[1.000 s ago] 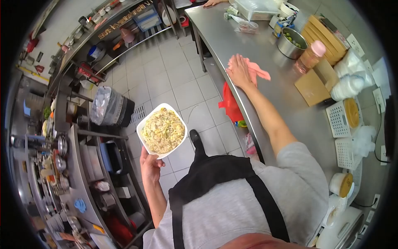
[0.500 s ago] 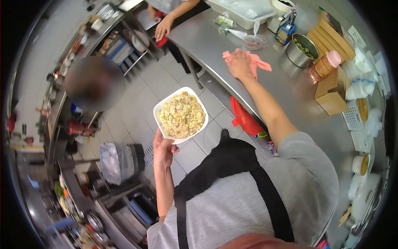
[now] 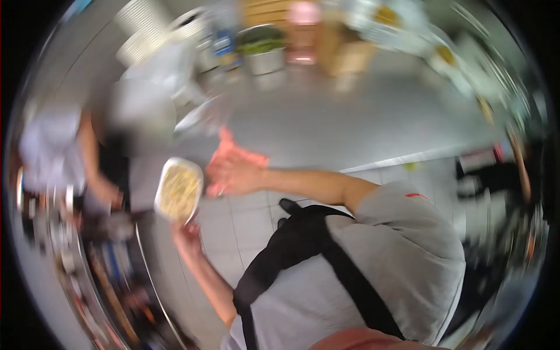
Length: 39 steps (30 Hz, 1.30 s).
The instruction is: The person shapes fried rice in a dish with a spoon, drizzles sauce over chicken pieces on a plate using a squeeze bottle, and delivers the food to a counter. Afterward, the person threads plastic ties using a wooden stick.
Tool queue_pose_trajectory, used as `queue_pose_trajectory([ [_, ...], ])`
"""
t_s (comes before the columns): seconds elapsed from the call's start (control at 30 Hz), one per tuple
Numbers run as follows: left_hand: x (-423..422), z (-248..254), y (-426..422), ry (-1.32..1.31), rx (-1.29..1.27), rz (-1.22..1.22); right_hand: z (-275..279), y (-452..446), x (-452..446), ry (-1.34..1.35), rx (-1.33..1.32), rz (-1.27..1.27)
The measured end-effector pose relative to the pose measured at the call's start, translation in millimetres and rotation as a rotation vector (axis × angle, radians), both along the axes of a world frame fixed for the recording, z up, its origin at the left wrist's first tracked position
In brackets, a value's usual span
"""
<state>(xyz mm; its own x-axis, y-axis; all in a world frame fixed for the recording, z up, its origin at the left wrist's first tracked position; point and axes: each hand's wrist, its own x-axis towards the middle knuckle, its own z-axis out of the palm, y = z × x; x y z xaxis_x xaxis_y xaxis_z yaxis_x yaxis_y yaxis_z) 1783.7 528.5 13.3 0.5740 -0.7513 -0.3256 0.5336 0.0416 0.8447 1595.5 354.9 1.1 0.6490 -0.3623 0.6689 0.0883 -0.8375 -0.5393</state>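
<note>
A white square bowl point(image 3: 179, 191) filled with pale yellow, rice-like food is gripped at its lower edge by my left hand point(image 3: 186, 234), the thumb at the rim. My right hand point(image 3: 236, 175) rests on a pink cloth point(image 3: 252, 156) at the near edge of the steel table point(image 3: 303, 119), just right of the bowl. Motion blurs the fingers of my right hand, and part of the cloth is hidden under it.
At the table's back stand a metal pot point(image 3: 262, 51) with green pieces, a pink-capped bottle point(image 3: 303, 35), a cardboard box point(image 3: 350, 55) and stacked white containers point(image 3: 146, 29). Another person point(image 3: 55, 146) stands at the left. Shelving point(image 3: 116, 280) fills the lower left.
The view has swung sharply, so the table now spans the top. The bowl in my left hand is now close beside my right hand and the cloth. The other person shows more fully.
</note>
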Motion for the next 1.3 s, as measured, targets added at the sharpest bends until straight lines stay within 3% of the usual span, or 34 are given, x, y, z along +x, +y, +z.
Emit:
queue_pose_trajectory([
  [0.03,9,-10,-9,-0.023,0.000,-0.027,3,9,-25,0.085,-0.436,-0.335],
  [0.07,23,-21,-19,0.016,-0.027,-0.100,2,16,-48,0.126,-0.437,-0.480],
  [0.13,24,-26,-39,0.017,-0.025,-0.157,2,28,-92,0.208,-0.374,-0.506],
  [0.23,70,-39,-55,0.090,-0.173,-0.382,28,63,-131,0.422,-0.261,-0.844],
  [0.33,47,-28,-64,0.251,-0.304,-0.319,25,81,-166,0.371,-0.206,-1.111],
  [0.37,37,-25,-66,0.248,-0.305,-0.332,21,83,-173,0.367,-0.204,-1.124],
  [0.43,13,-30,-92,0.542,-0.255,-0.251,10,62,-185,0.394,-0.238,-1.155],
  [0.5,-21,-30,-94,0.501,-0.225,-0.299,7,61,-189,0.404,-0.225,-1.124],
  [0.57,-70,-22,-91,0.435,-0.161,-0.539,7,61,-197,0.411,-0.218,-1.088],
  [0.63,-138,11,-70,0.258,-0.172,-0.681,8,62,-205,0.441,-0.254,-0.976],
  [0.67,-167,23,-62,0.260,-0.162,-0.758,23,68,-220,0.535,-0.252,-0.816],
  [0.77,-249,49,-48,0.235,-0.161,-0.955,28,66,-278,0.544,-0.225,-0.720],
  [0.9,-350,52,-54,0.102,-0.153,-1.205,7,49,-402,0.553,-0.201,-0.921],
  [1.03,-466,59,-64,-0.080,-0.176,-1.241,11,57,-534,0.572,-0.103,-1.106],
  [1.17,-562,71,-67,0.007,-0.278,-1.399,19,59,-622,0.745,-0.075,-1.125],
  [1.3,-646,74,-70,0.075,-0.233,-1.453,23,62,-674,0.699,-0.058,-1.093],
])
